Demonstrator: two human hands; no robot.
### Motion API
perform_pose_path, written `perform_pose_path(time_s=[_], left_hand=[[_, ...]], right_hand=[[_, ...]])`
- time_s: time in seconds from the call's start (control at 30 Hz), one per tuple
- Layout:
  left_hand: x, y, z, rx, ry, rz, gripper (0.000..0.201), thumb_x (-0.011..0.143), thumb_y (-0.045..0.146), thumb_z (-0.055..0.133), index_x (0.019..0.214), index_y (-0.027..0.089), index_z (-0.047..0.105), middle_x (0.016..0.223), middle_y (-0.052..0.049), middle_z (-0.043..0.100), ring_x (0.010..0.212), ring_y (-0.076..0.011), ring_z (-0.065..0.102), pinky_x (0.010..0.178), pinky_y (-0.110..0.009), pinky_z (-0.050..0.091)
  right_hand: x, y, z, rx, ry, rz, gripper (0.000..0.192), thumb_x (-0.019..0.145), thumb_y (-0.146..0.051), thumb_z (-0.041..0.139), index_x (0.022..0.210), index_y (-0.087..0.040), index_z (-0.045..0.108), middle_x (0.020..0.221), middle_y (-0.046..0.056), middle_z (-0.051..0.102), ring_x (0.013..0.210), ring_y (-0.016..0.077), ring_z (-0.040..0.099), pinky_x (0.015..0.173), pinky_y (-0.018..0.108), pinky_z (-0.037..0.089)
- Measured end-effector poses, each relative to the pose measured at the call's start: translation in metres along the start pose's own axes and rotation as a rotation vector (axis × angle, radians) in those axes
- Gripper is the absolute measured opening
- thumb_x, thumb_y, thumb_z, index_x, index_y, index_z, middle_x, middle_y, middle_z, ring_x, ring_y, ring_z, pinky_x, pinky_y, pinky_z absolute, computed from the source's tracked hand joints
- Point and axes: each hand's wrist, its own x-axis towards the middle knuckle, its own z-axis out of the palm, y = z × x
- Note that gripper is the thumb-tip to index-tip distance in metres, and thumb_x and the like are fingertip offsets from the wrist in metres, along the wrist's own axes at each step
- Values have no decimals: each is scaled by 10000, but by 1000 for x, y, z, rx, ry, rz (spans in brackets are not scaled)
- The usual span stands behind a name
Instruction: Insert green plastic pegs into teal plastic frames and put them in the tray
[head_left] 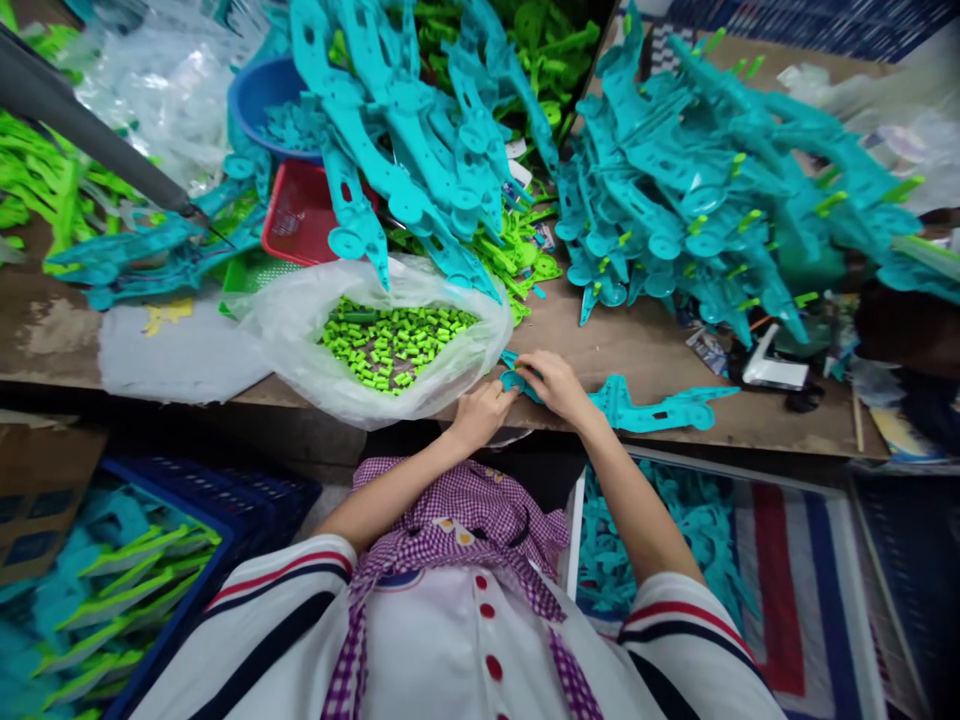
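Teal plastic part [645, 408] on bench [645, 340]: right hand [555, 385] and left hand [480, 410] both clamped on its round end, beside bag of green pegs [390, 345].

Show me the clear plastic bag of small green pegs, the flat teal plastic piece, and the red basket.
clear plastic bag [296, 345], head view, left wall.
flat teal plastic piece [660, 410], head view, long middle.
red basket [300, 215], head view, mesh side.

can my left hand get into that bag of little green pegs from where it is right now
Probably yes. The left hand rests at the table edge right beside the bag, whose mouth lies open with the green pegs exposed; nothing sits between them.
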Motion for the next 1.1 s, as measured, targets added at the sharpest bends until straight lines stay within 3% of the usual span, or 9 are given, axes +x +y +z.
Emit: perform_pose_path(time_s=[0.33, 0.67, 0.93, 1.03, 1.1], left_hand=[[3, -1, -4, 47, -70, 32, 264, 913, 309, 533, 1060, 231, 737, 943, -106, 618, 936, -245, 532, 782, -302, 369], [2, 2, -5, -1, -54, -1, 219, 893, 287, 569, 1027, 246, 738, 903, -110, 614, 953, -249, 541, 771, -293, 380], [1, 0, -4, 202, -49, 80, 290, 945, 316, 478, 1068, 234, 728, 939, -125, 628, 930, -238, 556, 734, -285, 380], [2, 0, -7, 270, -67, 105, 299, 952, 331, 464, 1055, 236, 728, 960, -123, 630, 931, -238, 569, 775, -299, 405], [3, 0, -8, 268, -66, 117, 294, 946, 335, 477, 1049, 234, 732, 962, -119, 631, 928, -239, 578, 820, -317, 415]], right_hand=[[0, 6, 3, 30, 62, 8, 241, 967, -396, 470, 951, -224, 637, 866, 71, 636, 841, 223, 569, 783, 378, 474], [-4, 13, 12, -48, -24, -75, 277, 979, -393, 438, 991, -240, 668, 848, 73, 634, 799, 226, 540, 776, 393, 455], [-7, 16, 16, 30, 21, -40, 268, 974, -404, 458, 1035, -242, 662, 881, 67, 656, 863, 230, 581, 796, 392, 476], [-8, 6, 9, 22, 22, -16, 309, 939, -446, 528, 1157, -247, 620, 983, 76, 666, 940, 248, 591, 849, 423, 468], [-5, -13, 0, -12, 119, 29, 407, 900, -479, 588, 1236, -251, 573, 1076, 84, 654, 1008, 263, 586, 916, 461, 441]])
